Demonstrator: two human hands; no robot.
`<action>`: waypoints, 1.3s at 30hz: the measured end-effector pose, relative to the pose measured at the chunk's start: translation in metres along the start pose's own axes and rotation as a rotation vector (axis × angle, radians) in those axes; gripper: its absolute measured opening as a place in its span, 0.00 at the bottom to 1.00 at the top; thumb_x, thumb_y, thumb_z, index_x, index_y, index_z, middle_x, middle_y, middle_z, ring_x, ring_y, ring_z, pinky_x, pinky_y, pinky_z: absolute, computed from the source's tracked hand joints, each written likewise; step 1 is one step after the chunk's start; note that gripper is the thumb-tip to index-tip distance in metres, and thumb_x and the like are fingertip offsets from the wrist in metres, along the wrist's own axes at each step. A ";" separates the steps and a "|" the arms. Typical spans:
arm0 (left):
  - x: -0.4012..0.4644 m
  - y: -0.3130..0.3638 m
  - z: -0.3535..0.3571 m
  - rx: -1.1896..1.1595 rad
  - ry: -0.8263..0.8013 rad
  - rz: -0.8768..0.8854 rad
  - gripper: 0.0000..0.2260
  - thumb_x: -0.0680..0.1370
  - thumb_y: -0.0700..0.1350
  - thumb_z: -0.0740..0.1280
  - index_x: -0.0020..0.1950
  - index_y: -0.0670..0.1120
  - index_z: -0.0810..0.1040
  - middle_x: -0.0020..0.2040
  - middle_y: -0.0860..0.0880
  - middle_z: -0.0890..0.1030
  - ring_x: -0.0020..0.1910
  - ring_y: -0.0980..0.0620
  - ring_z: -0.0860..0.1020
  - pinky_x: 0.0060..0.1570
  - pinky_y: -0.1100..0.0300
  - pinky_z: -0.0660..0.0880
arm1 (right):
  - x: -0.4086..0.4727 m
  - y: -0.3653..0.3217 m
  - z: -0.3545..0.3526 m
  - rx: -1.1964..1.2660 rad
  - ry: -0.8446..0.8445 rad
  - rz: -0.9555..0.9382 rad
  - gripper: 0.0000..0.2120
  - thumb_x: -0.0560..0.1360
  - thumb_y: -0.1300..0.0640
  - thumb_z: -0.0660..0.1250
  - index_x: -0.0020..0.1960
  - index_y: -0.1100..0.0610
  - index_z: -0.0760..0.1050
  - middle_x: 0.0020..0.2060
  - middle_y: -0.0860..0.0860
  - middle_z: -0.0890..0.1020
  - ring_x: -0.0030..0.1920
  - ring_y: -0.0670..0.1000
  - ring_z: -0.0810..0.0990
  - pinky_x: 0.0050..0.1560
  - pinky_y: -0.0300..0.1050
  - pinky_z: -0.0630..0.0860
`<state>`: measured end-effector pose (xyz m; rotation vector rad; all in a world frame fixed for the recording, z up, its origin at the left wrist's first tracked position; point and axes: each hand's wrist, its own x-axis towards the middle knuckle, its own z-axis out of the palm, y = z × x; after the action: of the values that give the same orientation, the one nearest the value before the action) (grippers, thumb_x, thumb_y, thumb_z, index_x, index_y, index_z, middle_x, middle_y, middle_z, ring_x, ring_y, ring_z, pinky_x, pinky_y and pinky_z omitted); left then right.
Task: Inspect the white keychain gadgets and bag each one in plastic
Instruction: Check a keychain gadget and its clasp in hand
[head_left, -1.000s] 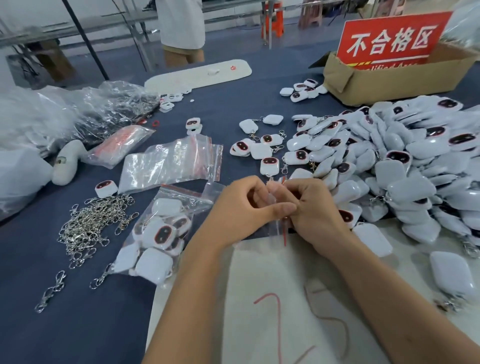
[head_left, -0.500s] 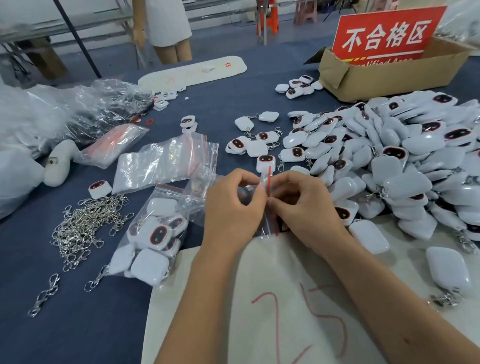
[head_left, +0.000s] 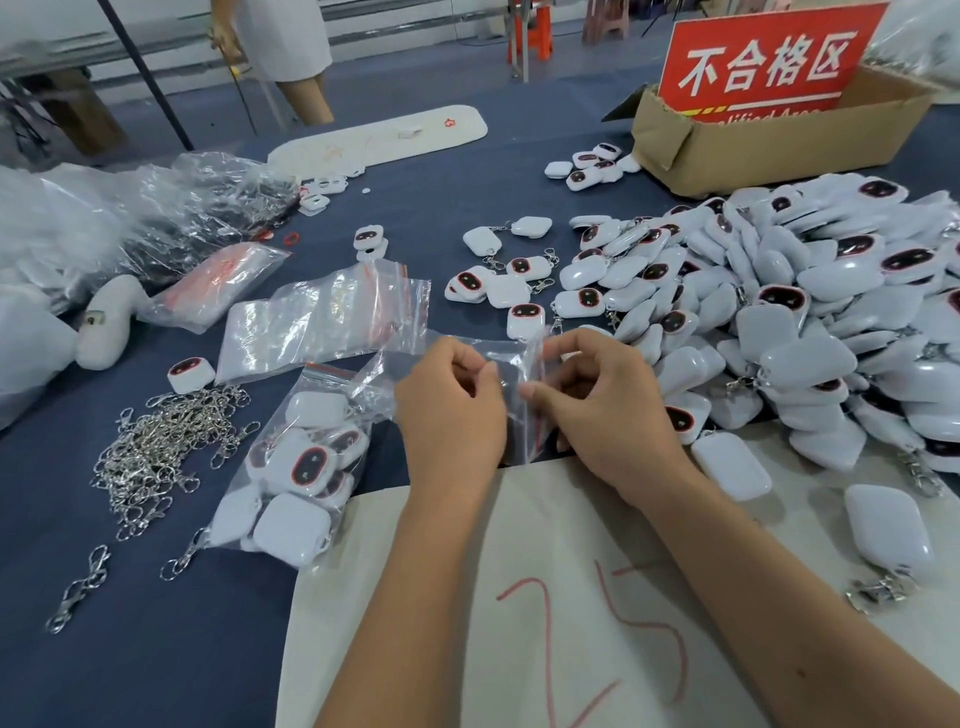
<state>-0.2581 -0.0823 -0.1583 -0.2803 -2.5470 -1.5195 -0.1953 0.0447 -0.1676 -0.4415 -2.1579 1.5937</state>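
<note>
Both hands hold one small clear zip bag (head_left: 519, 387) upright over the near middle of the table. My left hand (head_left: 449, 410) pinches its left side and my right hand (head_left: 602, 410) pinches its right side by the red zip strip. I cannot tell whether anything is inside the bag. A big heap of white keychain gadgets (head_left: 789, 306) with dark red-rimmed faces lies to the right. A filled bag of gadgets (head_left: 298, 475) lies left of my left hand.
A stack of empty zip bags (head_left: 322, 319) and a pile of metal clasps (head_left: 161, 447) lie at the left. A cardboard box (head_left: 769, 130) with a red sign stands far right. A white sheet (head_left: 545, 597) marked 25 lies nearest me. A person stands beyond the table.
My hands have drawn a little apart, so more of the bag shows between them. The view has shifted slightly toward the table.
</note>
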 end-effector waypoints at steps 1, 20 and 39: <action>0.001 -0.001 -0.003 -0.004 0.040 0.008 0.08 0.77 0.40 0.71 0.40 0.49 0.76 0.35 0.54 0.80 0.36 0.58 0.79 0.37 0.69 0.71 | 0.000 0.000 -0.001 0.046 0.019 0.026 0.09 0.76 0.63 0.75 0.51 0.53 0.78 0.34 0.54 0.83 0.25 0.50 0.78 0.29 0.44 0.76; 0.003 0.000 -0.021 0.030 -0.509 0.172 0.14 0.67 0.41 0.77 0.44 0.52 0.76 0.32 0.55 0.79 0.27 0.58 0.73 0.29 0.65 0.70 | 0.003 -0.003 0.002 -0.085 -0.007 -0.006 0.17 0.74 0.57 0.78 0.30 0.54 0.77 0.22 0.43 0.73 0.26 0.42 0.66 0.29 0.33 0.63; 0.001 0.010 -0.012 0.019 -0.044 0.249 0.05 0.66 0.39 0.62 0.38 0.48 0.71 0.28 0.52 0.73 0.29 0.51 0.71 0.30 0.59 0.70 | -0.005 -0.009 0.009 -0.329 0.084 -0.074 0.18 0.72 0.64 0.74 0.60 0.54 0.78 0.33 0.45 0.79 0.35 0.44 0.76 0.42 0.38 0.74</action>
<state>-0.2560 -0.0880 -0.1445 -0.6090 -2.4466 -1.4102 -0.1957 0.0320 -0.1620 -0.5105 -2.3481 1.1609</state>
